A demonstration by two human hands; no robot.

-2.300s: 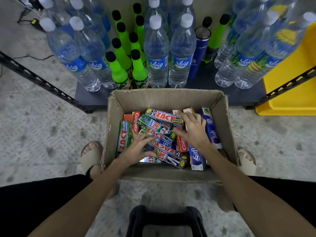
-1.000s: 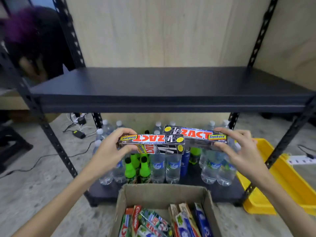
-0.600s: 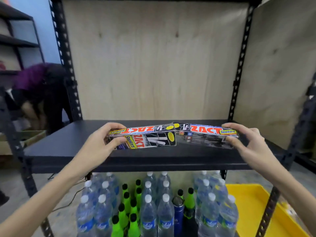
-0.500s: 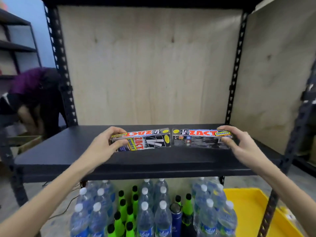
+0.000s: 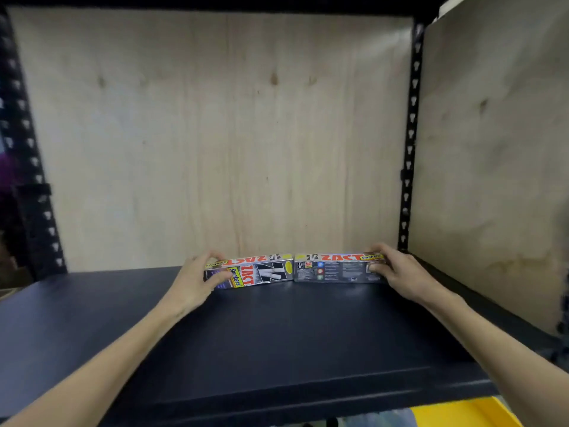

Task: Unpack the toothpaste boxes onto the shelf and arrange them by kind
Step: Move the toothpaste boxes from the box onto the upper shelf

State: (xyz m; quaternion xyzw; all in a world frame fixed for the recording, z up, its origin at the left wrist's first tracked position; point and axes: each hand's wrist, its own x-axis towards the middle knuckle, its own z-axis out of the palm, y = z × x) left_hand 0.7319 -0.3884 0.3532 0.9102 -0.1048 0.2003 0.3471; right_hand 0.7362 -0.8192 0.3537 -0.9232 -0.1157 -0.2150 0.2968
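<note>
Toothpaste boxes, two of them, sit end to end at the back of the dark shelf [image 5: 277,340], right against the plywood back panel [image 5: 215,134]. We grip the left box [image 5: 257,271] at its outer end with our left hand [image 5: 197,280], thumb on the front face and fingers curled over the top. We grip the right box [image 5: 334,268] at its outer end with our right hand [image 5: 400,272] in the same way. Between our hands the two inner ends touch or nearly touch; we cannot tell which. Both boxes carry red lettering along the top edge, and the left one shows a yellow label on its front. Beyond our right hand stands a black slotted post [image 5: 411,134], with a plywood side panel [image 5: 492,149] past it. Below our right forearm, under the shelf's front edge, a yellow bin [image 5: 468,416] shows.
</note>
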